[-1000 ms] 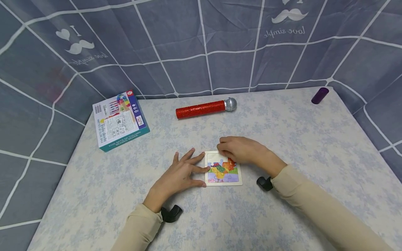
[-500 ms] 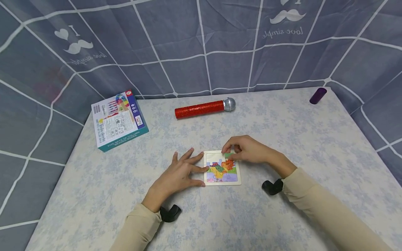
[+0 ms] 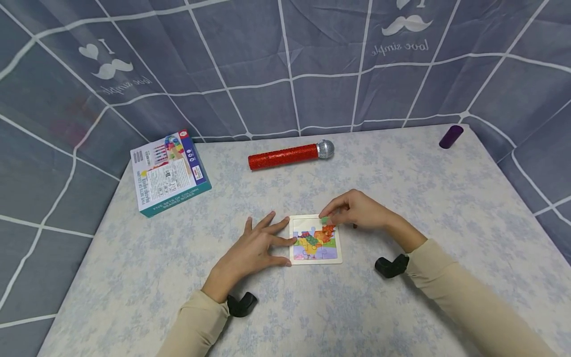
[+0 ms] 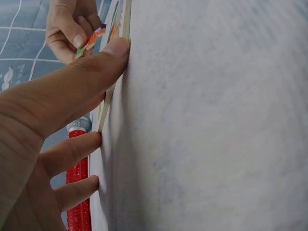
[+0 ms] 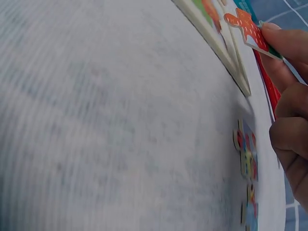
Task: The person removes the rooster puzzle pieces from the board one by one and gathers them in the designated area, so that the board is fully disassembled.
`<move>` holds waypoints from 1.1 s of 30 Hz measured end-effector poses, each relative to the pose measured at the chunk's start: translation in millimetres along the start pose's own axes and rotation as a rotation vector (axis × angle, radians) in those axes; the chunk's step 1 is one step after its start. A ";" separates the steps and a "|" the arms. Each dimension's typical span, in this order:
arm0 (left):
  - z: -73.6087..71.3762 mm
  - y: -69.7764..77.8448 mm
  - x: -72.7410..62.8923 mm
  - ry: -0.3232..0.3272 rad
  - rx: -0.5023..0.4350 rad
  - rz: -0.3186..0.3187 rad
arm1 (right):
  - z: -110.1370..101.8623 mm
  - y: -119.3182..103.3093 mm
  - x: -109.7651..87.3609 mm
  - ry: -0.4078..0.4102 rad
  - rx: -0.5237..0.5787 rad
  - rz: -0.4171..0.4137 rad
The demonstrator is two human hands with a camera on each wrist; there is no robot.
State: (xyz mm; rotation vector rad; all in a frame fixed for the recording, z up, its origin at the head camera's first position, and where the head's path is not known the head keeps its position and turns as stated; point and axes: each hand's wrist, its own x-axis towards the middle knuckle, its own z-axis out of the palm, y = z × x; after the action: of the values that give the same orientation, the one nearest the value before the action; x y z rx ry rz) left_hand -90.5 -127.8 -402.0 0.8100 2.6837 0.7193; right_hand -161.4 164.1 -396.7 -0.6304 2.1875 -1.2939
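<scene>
A square puzzle board [image 3: 315, 261] with a white frame lies on the table, its lower part filled with coloured pieces and a pale area at its upper left. My left hand [image 3: 254, 250] has its fingers spread, with fingertips and thumb touching the board's left edge. Over the board's upper right corner, my right hand [image 3: 363, 212] pinches an orange-and-green puzzle piece [image 5: 248, 30] between thumb and finger. In the right wrist view the piece is tilted and raised off the board. Loose puzzle pieces [image 5: 248, 150] lie beside the board, mostly hidden by my right hand in the head view.
Behind the board lies a red glittery toy microphone [image 3: 285, 156] with a silver head. A teaching-toy box [image 3: 171, 173] stands at the back left, and a purple cylinder [image 3: 451, 137] at the far right corner. A grey-blue checked curtain [image 3: 321, 64] encloses the back and sides.
My right hand has shifted a little right from over the board's top, and the pinched piece has come into sight and lifted. My left hand has stayed at the board's edge.
</scene>
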 end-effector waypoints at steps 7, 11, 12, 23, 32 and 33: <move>0.6 0.2 -0.5 0.002 -0.006 -0.007 | -12.4 7.0 -12.3 0.052 0.047 0.060; 0.7 0.3 -0.9 0.003 -0.005 -0.006 | -23.5 14.2 -25.7 0.088 0.021 0.105; 0.7 0.3 -0.9 0.003 -0.006 -0.006 | -27.0 16.0 -29.8 0.098 0.016 0.120; 0.8 0.2 -0.6 0.003 -0.015 -0.006 | -64.1 38.8 -80.5 0.197 -0.075 0.236; 1.5 -0.6 -1.1 0.018 -0.017 0.004 | -70.4 50.6 -90.6 0.236 -0.121 0.250; 2.0 -0.7 -1.0 0.022 -0.018 0.008 | -69.8 50.8 -90.0 0.240 -0.123 0.246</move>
State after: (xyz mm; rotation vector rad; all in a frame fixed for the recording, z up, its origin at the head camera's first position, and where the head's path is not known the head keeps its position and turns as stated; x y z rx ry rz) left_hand -89.2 -128.2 -403.9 0.8131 2.6905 0.7573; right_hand -144.3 287.7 -395.7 -0.2479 2.4626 -1.1618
